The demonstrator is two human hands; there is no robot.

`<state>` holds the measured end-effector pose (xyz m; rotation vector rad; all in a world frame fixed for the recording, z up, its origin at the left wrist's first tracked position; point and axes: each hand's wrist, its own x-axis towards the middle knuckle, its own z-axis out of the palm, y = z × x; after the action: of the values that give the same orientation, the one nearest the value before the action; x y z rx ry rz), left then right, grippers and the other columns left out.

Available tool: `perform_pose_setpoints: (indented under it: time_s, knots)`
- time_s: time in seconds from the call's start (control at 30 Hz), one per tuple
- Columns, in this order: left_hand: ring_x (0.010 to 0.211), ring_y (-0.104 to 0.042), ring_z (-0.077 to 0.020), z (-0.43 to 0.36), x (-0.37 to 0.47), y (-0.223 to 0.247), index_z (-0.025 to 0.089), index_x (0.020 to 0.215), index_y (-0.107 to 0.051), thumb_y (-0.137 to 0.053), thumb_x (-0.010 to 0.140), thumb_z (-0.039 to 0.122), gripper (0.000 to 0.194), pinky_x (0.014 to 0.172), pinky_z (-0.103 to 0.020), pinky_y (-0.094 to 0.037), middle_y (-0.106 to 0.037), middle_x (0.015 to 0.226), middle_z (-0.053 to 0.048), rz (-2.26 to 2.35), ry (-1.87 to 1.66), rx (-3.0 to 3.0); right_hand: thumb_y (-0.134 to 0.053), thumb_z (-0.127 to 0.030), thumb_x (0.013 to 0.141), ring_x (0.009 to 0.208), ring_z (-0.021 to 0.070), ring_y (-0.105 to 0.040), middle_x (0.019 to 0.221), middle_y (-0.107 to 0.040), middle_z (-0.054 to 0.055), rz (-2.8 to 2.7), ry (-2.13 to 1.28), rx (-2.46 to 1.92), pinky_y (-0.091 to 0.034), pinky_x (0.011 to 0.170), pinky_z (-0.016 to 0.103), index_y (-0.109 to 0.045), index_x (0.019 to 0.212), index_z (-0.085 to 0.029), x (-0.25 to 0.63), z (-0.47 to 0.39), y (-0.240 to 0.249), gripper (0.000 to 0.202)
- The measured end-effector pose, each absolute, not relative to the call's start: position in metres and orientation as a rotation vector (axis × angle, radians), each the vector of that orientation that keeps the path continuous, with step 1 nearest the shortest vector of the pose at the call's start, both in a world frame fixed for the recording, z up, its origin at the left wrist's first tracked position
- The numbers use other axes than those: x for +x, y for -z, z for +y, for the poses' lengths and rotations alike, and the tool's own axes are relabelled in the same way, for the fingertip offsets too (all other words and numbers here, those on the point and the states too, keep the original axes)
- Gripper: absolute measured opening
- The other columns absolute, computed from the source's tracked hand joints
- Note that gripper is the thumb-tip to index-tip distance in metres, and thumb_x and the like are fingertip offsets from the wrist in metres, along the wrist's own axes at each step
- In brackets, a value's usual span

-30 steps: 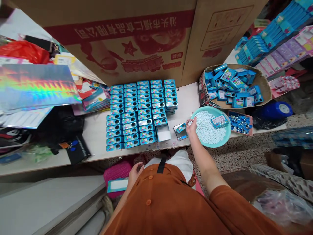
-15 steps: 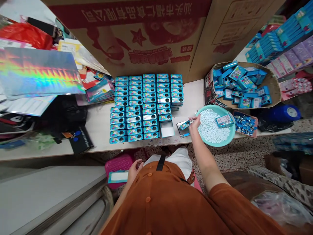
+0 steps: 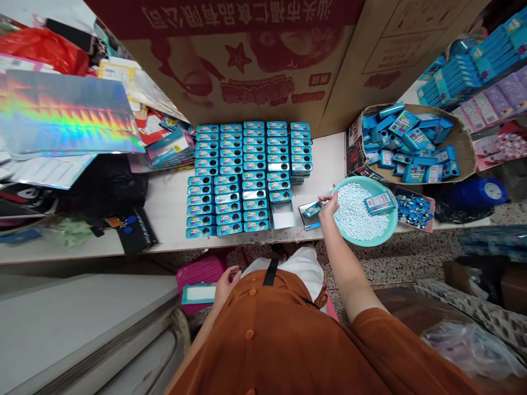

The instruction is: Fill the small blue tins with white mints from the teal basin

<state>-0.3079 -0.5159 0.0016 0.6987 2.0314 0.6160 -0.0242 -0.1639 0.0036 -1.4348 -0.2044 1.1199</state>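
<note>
My right hand (image 3: pixel 329 207) is at the left rim of the turquoise basin (image 3: pixel 389 233), its fingers closed at the end of a small blue box (image 3: pixel 313 209). That box is tilted over a flat dark-edged tray (image 3: pixel 309 221) on the table; the fingertips are partly hidden. Pale small pellets (image 3: pixel 356 214) fill the basin, and a blue carton (image 3: pixel 379 203) lies on them. By my lap, my left hand (image 3: pixel 228 278) hangs with fingers loosely curled and apart, holding nothing. Rows of blue boxes with dark round windows (image 3: pixel 255 204) stand left of the tray, beside an open white box (image 3: pixel 283 215).
Behind the rows rises a large cardboard carton (image 3: pixel 263 66). A cut-down box (image 3: pixel 467 156) holds jumbled blue cartons. Right of the basin sits a tray of shiny blue pieces (image 3: pixel 414 208). Bags and packaging clutter the left; a pink stool (image 3: pixel 201 271) is below the table edge.
The view has shifted slightly. The small blue box at my right fingers tilts a little more over the tray. My left hand stays in place.
</note>
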Motion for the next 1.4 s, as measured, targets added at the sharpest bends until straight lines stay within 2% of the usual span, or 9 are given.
perform_pose_setpoints:
  time_s: [0.33,0.53,0.73,0.93,1.17,1.4]
  knots:
    - [0.096,-0.065,-0.0262,-0.515,-0.311,-0.007,0.017,0.098,-0.062,-0.057,0.068,0.059,0.052,0.086,-0.038,-0.051,-0.069,0.097,-0.010,2.021,-0.598,0.692,-0.040,-0.054,0.087,0.051,0.0131,-0.062,0.034,-0.039,-0.005,-0.272,-1.071,-1.496,-0.048,0.051,0.021,-0.040,0.050,-0.022,-0.028,-0.166,-0.003,0.048]
    - [0.094,-0.065,-0.0265,-0.515,-0.311,-0.006,0.018,0.097,-0.063,-0.058,0.067,0.060,0.052,0.083,-0.038,-0.052,-0.069,0.097,-0.010,2.036,-0.602,0.691,-0.040,-0.049,0.088,0.048,0.0112,-0.060,0.043,-0.056,0.001,-0.294,-1.055,-1.511,-0.047,0.050,0.021,-0.044,0.050,-0.021,-0.030,-0.169,0.000,0.047]
    - [0.093,-0.066,-0.0258,-0.514,-0.309,-0.007,0.018,0.096,-0.063,-0.057,0.067,0.061,0.053,0.082,-0.037,-0.052,-0.070,0.095,-0.010,2.045,-0.616,0.694,-0.040,-0.049,0.088,0.048,0.0112,-0.059,0.040,-0.053,-0.001,-0.356,-1.038,-1.507,-0.050,0.055,0.022,-0.043,0.048,-0.022,-0.029,-0.170,0.002,0.048]
    - [0.093,-0.066,-0.0260,-0.511,-0.309,-0.010,0.018,0.095,-0.063,-0.057,0.067,0.058,0.049,0.084,-0.038,-0.051,-0.070,0.093,-0.009,2.044,-0.595,0.705,-0.040,-0.043,0.088,0.047,0.0104,-0.058,0.050,-0.060,0.002,-0.374,-1.048,-1.496,-0.050,0.054,0.023,-0.044,0.050,-0.021,-0.032,-0.170,0.001,0.044]
    - [0.093,-0.066,-0.0259,-0.510,-0.306,-0.012,0.019,0.096,-0.063,-0.056,0.067,0.057,0.048,0.085,-0.038,-0.051,-0.071,0.094,-0.009,2.063,-0.575,0.721,-0.044,-0.048,0.085,0.047,0.0102,-0.058,0.046,-0.050,-0.004,-0.306,-1.051,-1.437,-0.053,0.058,0.023,-0.045,0.055,-0.021,-0.032,-0.171,0.001,0.041]
    - [0.091,-0.066,-0.0245,-0.496,-0.293,-0.023,0.018,0.096,-0.063,-0.055,0.072,0.056,0.045,0.083,-0.037,-0.052,-0.070,0.094,-0.009,2.048,-0.632,0.799,-0.032,-0.056,0.087,0.049,0.0123,-0.058,0.049,-0.051,-0.002,-0.520,-0.916,-1.569,-0.051,0.057,0.026,-0.044,0.057,-0.022,-0.012,-0.176,0.001,0.047]
